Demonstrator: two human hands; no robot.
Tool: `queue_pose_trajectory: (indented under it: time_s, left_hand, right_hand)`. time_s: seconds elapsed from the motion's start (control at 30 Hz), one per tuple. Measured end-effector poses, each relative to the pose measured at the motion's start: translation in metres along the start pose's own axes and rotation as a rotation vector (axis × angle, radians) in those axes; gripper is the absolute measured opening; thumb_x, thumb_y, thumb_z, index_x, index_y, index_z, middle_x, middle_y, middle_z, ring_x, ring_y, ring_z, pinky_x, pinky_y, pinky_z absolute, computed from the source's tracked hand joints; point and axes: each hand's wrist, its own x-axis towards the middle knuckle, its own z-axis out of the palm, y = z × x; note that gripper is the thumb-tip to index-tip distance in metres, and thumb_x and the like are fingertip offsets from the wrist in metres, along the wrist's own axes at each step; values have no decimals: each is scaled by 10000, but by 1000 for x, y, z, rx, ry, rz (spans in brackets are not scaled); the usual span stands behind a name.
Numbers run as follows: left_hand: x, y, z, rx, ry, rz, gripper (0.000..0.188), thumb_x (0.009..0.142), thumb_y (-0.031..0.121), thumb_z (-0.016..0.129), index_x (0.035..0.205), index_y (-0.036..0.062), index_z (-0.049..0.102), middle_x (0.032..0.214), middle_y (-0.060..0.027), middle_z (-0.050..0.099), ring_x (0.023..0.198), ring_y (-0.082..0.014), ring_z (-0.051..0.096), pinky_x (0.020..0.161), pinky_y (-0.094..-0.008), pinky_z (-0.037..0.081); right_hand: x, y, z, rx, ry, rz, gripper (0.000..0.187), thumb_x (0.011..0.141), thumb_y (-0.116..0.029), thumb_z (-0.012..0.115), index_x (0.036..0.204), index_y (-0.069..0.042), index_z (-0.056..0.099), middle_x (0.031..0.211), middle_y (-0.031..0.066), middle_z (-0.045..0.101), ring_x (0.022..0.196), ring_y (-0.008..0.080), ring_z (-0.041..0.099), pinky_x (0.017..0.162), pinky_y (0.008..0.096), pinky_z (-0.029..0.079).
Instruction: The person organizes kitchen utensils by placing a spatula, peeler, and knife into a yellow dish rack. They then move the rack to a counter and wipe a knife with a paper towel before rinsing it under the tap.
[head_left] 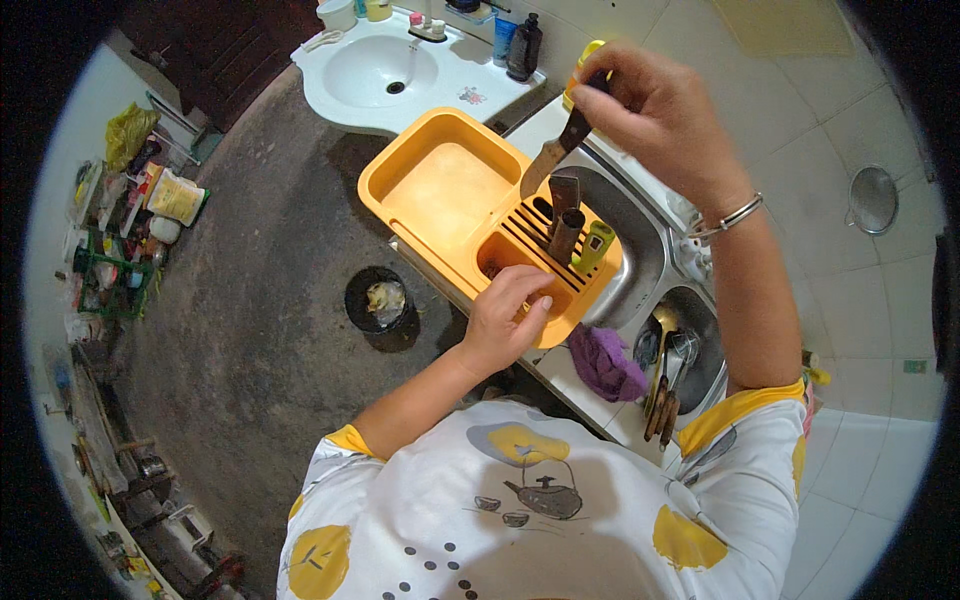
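Note:
My right hand [645,115] is raised over the yellow-orange plastic rack [430,235], its fingers closed around the dark handle of a knife [548,165]. The blade points down toward the slotted part of the rack, its tip close to the slots. Several utensils stand in these slots, among them one with a green handle [594,248] and a brown, tube-like handle [566,236]. My left hand [507,322] rests on the rack's near side, by its small compartments, fingers curled and partly apart. Whether it grips the rim or something inside cannot be made out.
Under the rack's right side lies a steel sink [640,240]; a second basin [690,330] holds ladles [660,380]. A purple cloth [605,365] lies on the counter. Beyond are a white washbasin [370,75] and bottles [523,48]. A black bucket [378,328] stands on the floor.

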Motion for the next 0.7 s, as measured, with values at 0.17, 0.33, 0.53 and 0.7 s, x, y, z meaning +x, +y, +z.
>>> queue_pose_trajectory:
  time_s: [0.17,0.33,0.53,0.7]
  left_hand:
    - [13,-5,-19,-53,95,-134,184,791,22,591,973,-4,600,961,-133,593,890,-229,580,766,-305,469]
    - [44,-21,-44,98,227,-110,173,824,27,542,983,-1,604,955,-129,582,814,-212,587,686,-287,488]
    - [59,-46,-66,175,274,-165,183,843,43,532,1007,17,610,959,-104,588,787,-167,590,628,-258,486]
    - [61,-57,-71,164,259,-181,182,853,63,539,1013,18,610,944,-100,592,764,-166,597,619,-255,483]
  right_hand:
    - [-2,-12,8,-127,-133,65,188,792,-205,614,828,-22,594,591,100,583,515,171,569,508,296,454]
    - [2,-17,9,-72,-129,16,184,785,-190,612,834,-13,599,603,120,586,526,201,584,520,309,464]
    - [6,-13,4,-44,-81,-2,196,781,-183,615,857,-2,611,618,118,585,532,186,574,529,299,463]
    - [12,-29,-6,-109,-132,39,212,782,-191,615,863,5,616,631,114,595,550,190,581,540,303,466]
